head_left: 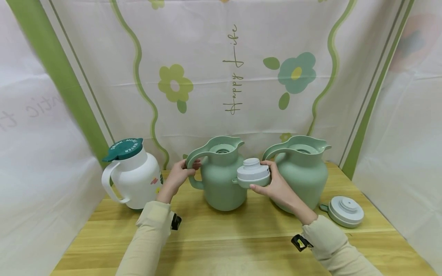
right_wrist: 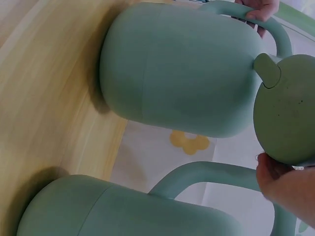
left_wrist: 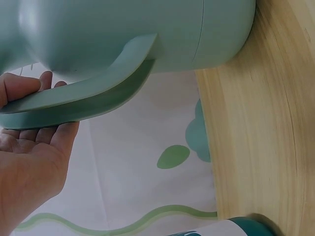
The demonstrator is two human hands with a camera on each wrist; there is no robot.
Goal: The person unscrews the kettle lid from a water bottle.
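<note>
A green thermos jug [head_left: 224,184] with its top uncovered stands in the middle of the table. My left hand [head_left: 179,174] grips its handle [left_wrist: 93,101], fingers wrapped round the upper part. In my right hand [head_left: 279,188] is a lid [head_left: 253,174], pinched at its edge with the white threaded plug upward and the green cap side down. It is raised in front of the gap between two green jugs; the right wrist view shows its green face and small tab [right_wrist: 267,70]. Behind my right hand stands the second green jug [head_left: 304,176], its mouth uncovered too.
A white jug [head_left: 132,180] with a dark green lid [head_left: 124,148] stands at the left. Another lid [head_left: 345,211] lies plug side up on the wooden table [head_left: 221,245] at the right. Patterned cloth [head_left: 207,46] hangs behind and along both sides.
</note>
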